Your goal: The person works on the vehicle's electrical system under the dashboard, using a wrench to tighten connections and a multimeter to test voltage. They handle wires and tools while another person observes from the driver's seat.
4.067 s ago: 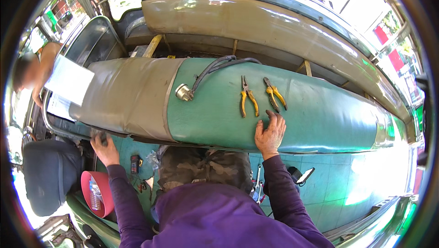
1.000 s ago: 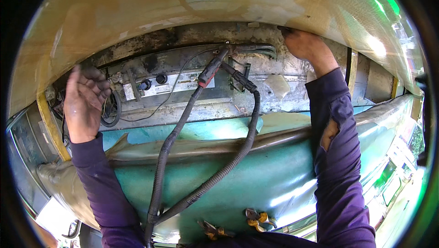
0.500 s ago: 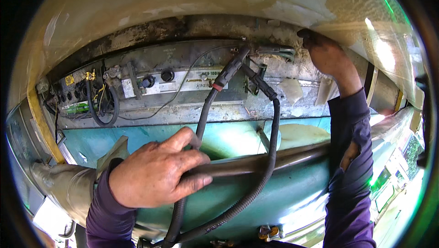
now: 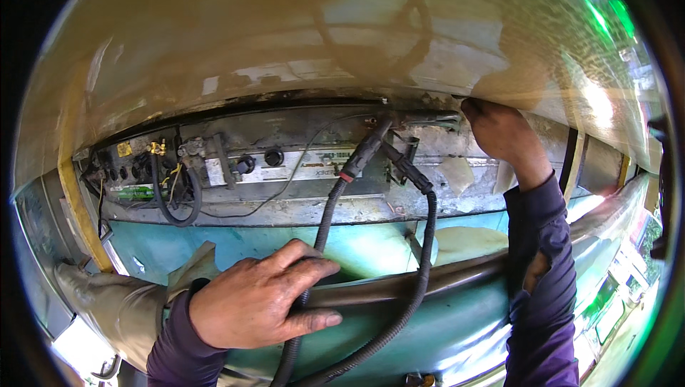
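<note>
My left hand (image 4: 260,301) lies low in the middle, fingers wrapped over a black corrugated cable (image 4: 321,237) and the curved edge of a green panel (image 4: 442,316). That cable runs up to a connector (image 4: 360,159) plugged in under a worn metal housing (image 4: 285,166). A second black corrugated cable (image 4: 424,251) hangs beside it and climbs to its own connector (image 4: 403,166). My right hand (image 4: 503,134) reaches up at the upper right, fingers tucked under the lip of the tan curved cover (image 4: 321,37). Whether it holds anything is hidden.
The metal housing carries knobs, thin wires and a black wire loop (image 4: 171,194) at its left end. A yellow strip (image 4: 75,209) borders the left side. Grey worn padding (image 4: 114,301) sits at the lower left. Pliers handles (image 4: 417,380) peek in at the bottom.
My left hand dropped from the raised left side onto the cable and green panel edge, then settled there. My right hand stays up under the cover lip. The view tilted slightly.
</note>
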